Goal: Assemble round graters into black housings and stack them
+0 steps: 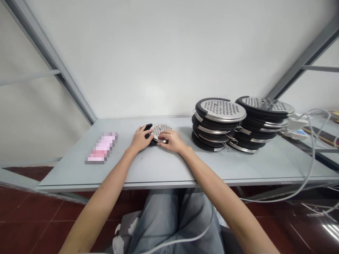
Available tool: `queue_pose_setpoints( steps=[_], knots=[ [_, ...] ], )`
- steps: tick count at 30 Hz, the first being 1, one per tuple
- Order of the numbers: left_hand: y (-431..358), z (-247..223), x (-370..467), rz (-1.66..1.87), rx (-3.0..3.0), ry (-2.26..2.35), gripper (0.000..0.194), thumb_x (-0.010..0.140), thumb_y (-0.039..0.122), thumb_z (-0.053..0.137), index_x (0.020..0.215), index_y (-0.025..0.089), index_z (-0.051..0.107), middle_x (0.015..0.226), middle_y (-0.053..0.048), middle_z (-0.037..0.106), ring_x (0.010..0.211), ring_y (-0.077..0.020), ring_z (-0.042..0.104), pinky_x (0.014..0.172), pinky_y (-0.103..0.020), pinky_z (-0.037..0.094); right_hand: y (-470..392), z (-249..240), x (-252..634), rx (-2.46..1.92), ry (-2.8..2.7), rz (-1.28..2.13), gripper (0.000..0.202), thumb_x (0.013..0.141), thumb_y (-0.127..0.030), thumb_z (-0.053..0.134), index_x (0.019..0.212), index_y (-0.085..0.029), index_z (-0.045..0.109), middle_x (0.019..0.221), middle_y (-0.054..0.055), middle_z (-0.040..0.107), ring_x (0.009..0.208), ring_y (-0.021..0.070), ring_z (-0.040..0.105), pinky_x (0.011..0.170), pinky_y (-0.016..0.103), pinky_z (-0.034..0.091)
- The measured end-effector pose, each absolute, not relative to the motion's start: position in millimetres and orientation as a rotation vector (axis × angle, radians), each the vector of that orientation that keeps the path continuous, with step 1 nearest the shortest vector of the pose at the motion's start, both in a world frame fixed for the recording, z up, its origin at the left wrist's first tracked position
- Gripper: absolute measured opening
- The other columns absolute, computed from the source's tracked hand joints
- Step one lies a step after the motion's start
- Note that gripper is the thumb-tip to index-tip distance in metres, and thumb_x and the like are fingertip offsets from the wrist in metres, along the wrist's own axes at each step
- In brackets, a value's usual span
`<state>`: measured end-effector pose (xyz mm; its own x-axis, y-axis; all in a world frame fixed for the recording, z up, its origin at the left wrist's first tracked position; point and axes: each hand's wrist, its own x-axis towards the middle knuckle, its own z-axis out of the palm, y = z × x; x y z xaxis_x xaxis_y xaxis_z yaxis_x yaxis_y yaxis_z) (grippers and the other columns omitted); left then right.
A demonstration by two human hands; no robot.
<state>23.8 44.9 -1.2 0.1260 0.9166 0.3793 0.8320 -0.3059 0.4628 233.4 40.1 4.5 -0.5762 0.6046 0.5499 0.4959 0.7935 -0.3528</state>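
A round perforated metal disc [160, 128] with a black rim strip lies on the light grey table in front of me. My left hand [141, 139] is closed on its left side, with the thumb and fingers over the black strip [148, 127]. From the front right, my right hand [173, 141] grips the edge with bent fingers, their tips resting on the metal face. Both hands hide part of the rim, and the underside cannot be seen.
Two stacks of similar black-rimmed discs, a nearer one [219, 110] and a farther one [267, 104], stand to the right. A pixelated pink flat object [102, 148] lies left. White cables [314, 151] hang over the table's right end. A wall [159, 63] rises behind.
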Motion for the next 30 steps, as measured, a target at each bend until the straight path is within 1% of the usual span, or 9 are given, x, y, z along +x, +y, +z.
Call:
queue_pose_setpoints(
  steps=[3,6,9,12,16,20,26,28,30],
  knots=[
    [46,-1,23,0.931,2.235,1.759,0.036,0.086,0.039,0.057,0.116,0.023,0.069,0.144,-0.006,0.048,0.139,-0.0306,0.033,0.116,-0.049,0.027,41,2,232,-0.87,-2.183,0.264,0.024,0.089,-0.04,0.057,0.092,-0.019,0.071,0.098,0.006,0.07,0.096,0.02,0.062,0.091,0.033,0.047],
    [47,-1,22,0.948,2.21,1.752,0.035,0.085,0.039,0.058,0.112,0.022,0.071,0.143,-0.007,0.05,0.138,-0.0298,0.035,0.116,-0.047,0.028,43,2,232,-1.014,-2.04,0.225,0.026,0.092,-0.037,0.051,0.095,-0.019,0.071,0.105,0.008,0.069,0.103,0.0222,0.059,0.097,0.036,0.044],
    [48,-1,22,0.971,2.191,1.752,0.032,0.084,0.038,0.059,0.108,0.022,0.072,0.14,-0.008,0.052,0.137,-0.0291,0.038,0.115,-0.046,0.03,47,1,236,-1.195,-1.909,0.177,0.033,0.095,-0.035,0.043,0.103,-0.018,0.069,0.112,0.01,0.067,0.11,0.0243,0.056,0.101,0.038,0.041],
    [47,1,23,0.977,2.202,1.747,0.029,0.083,0.037,0.06,0.106,0.022,0.072,0.138,-0.008,0.054,0.135,-0.0287,0.04,0.114,-0.048,0.031,51,-2,239,-1.381,-1.84,0.167,0.039,0.096,-0.034,0.037,0.114,-0.013,0.064,0.116,0.014,0.065,0.113,0.0267,0.054,0.102,0.04,0.04],
    [47,3,24,0.99,2.247,1.743,0.026,0.083,0.034,0.062,0.105,0.023,0.07,0.135,-0.008,0.056,0.131,-0.0276,0.045,0.113,-0.046,0.034,57,-9,241,-1.575,-1.781,0.226,0.044,0.096,-0.037,0.034,0.124,-0.011,0.057,0.117,0.017,0.066,0.112,0.0294,0.058,0.098,0.042,0.043],
    [47,4,24,0.994,2.299,1.701,0.033,0.082,0.03,0.061,0.113,0.02,0.064,0.13,-0.009,0.059,0.125,-0.0258,0.05,0.112,-0.042,0.035,60,-12,242,-1.57,-1.775,0.308,0.042,0.097,-0.035,0.033,0.125,-0.013,0.055,0.115,0.016,0.068,0.11,0.0282,0.062,0.095,0.04,0.045],
    [48,2,23,0.956,2.32,1.717,0.033,0.082,0.023,0.055,0.115,0.02,0.059,0.13,-0.009,0.058,0.131,-0.0256,0.044,0.116,-0.043,0.028,60,-10,242,-1.504,-1.748,0.406,0.04,0.096,-0.035,0.036,0.125,-0.015,0.056,0.113,0.014,0.069,0.108,0.0257,0.064,0.093,0.039,0.047],
    [48,1,22,0.947,2.314,1.724,0.033,0.082,0.021,0.053,0.114,0.019,0.059,0.13,-0.01,0.058,0.13,-0.0259,0.045,0.115,-0.043,0.03,58,-8,242,-1.468,-1.761,0.439,0.039,0.096,-0.036,0.037,0.122,-0.015,0.059,0.111,0.013,0.07,0.107,0.0254,0.064,0.092,0.038,0.048],
    [49,1,20,0.953,2.319,1.697,0.034,0.081,0.02,0.053,0.114,0.017,0.058,0.126,-0.012,0.059,0.125,-0.0259,0.049,0.112,-0.042,0.034,57,-7,241,-1.426,-1.785,0.465,0.037,0.096,-0.036,0.039,0.117,-0.016,0.062,0.11,0.012,0.071,0.106,0.0246,0.065,0.092,0.037,0.048]
  ],
)
